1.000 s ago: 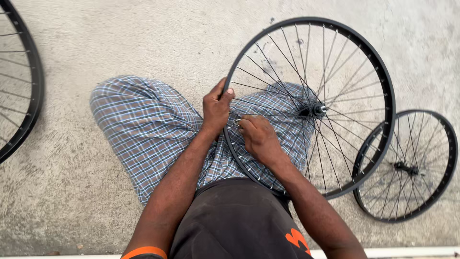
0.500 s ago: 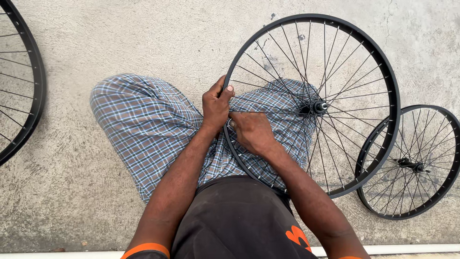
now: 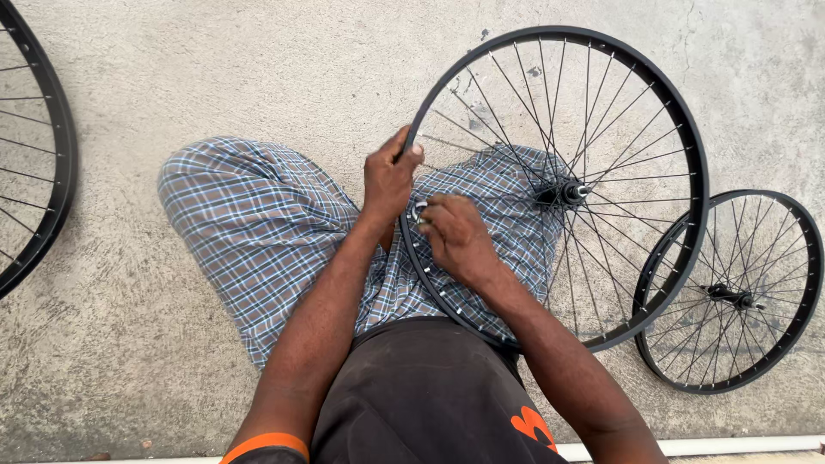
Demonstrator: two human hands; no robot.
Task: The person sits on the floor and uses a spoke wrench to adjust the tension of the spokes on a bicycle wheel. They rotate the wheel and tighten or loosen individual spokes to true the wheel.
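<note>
Both hands [image 3: 425, 202] on wheel rim [image 3: 687, 129] | smaller wheel [image 3: 730, 292] behind (overlapped)

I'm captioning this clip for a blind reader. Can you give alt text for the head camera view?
A seated person's left hand grips the rim of a black spoked bicycle wheel resting across checked trousers, while the right hand works at the rim beside it. A smaller wheel lies on the concrete floor.

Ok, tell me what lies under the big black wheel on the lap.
Through the spokes of the big wheel show the plaid-trousered leg and concrete floor. Its lower right rim overlaps the smaller wheel. The right hand covers part of the rim.
</note>
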